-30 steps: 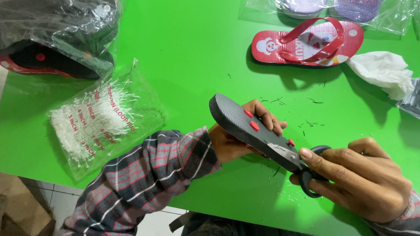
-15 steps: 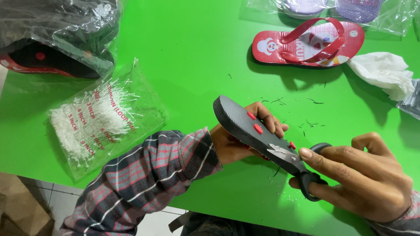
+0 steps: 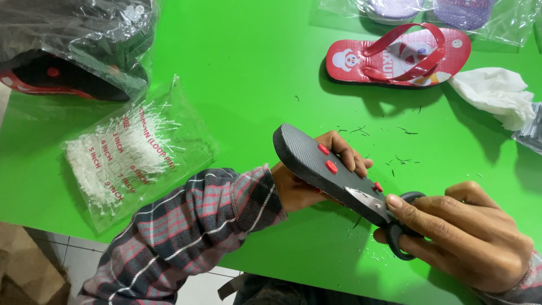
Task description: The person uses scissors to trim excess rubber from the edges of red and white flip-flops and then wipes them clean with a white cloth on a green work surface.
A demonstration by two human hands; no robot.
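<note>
My left hand (image 3: pixel 316 175) holds a dark grey flip-flop (image 3: pixel 307 155) sole up above the green table (image 3: pixel 243 73). Red strap plugs show on its underside. My right hand (image 3: pixel 468 237) grips black-handled scissors (image 3: pixel 395 223), and their blades lie against the sole near its lower end. A plaid sleeve covers my left forearm.
A red flip-flop (image 3: pixel 395 53) lies at the back right beside a crumpled white cloth (image 3: pixel 497 93). A clear bag of white loop pins (image 3: pixel 124 152) sits on the left. Bagged dark sandals (image 3: pixel 68 51) lie at the back left, more bagged sandals (image 3: pixel 429 11) at the top. Small black trimmings dot the table.
The grey flip-flop has tilted and shifted slightly, and my right hand with the scissors has moved a little along the sole.
</note>
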